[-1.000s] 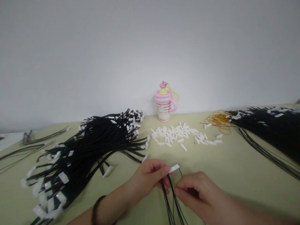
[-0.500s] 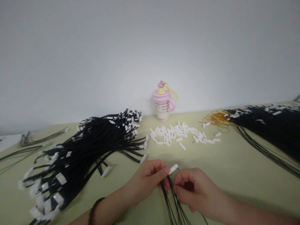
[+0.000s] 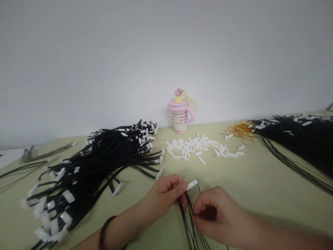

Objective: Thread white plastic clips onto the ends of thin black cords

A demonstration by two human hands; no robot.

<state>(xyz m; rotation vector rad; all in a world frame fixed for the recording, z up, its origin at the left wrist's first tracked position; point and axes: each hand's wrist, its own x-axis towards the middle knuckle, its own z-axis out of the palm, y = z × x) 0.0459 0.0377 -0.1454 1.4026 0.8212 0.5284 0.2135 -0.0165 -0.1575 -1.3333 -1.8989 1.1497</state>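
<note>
My left hand is closed on a small white connector housing, pinched between thumb and fingers so that its right end sticks out. Several thin black wires hang from the housing and run down past the bottom edge. Just to the right, my right hand is curled, thumb and forefinger pinched at a black wire beside the bundle. A single wire leaves the housing's right end and passes behind these fingers. Where exactly the fingertips meet the wire is partly hidden.
A large pile of black cables with white connectors lies left. Loose white housings are scattered behind my hands, below a pink striped cup by the wall. Yellow rubber bands and more black wires lie right.
The white housing has tilted flatter in my left hand. My right hand has opened a slight gap from it, and the wire at the housing's right end shows more.
</note>
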